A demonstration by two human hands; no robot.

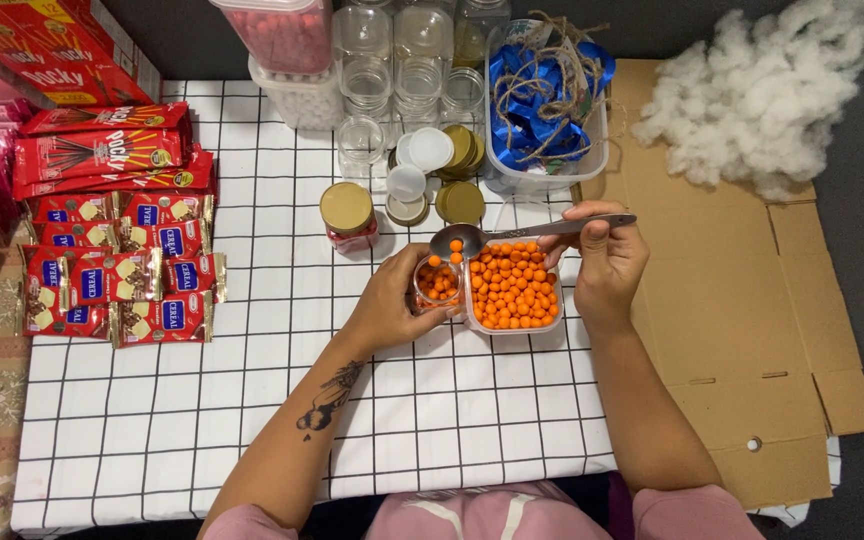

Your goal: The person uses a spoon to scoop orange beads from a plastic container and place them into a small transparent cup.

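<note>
Two hands spooning orange candies into a small jar.
Left hand point(397, 300) is wrapping its fingers around the jar point(437, 283), bracing it against the candy tub point(514, 287); right hand point(604, 262) is pinching the spoon point(472, 238), bowl hovering over the jar mouth, mid-surface.

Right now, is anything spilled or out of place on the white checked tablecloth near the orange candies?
Nothing stands out. The round orange candies stay inside their clear plastic tub, the small glass jar and the metal spoon; none lie on the white checked tablecloth.
</note>
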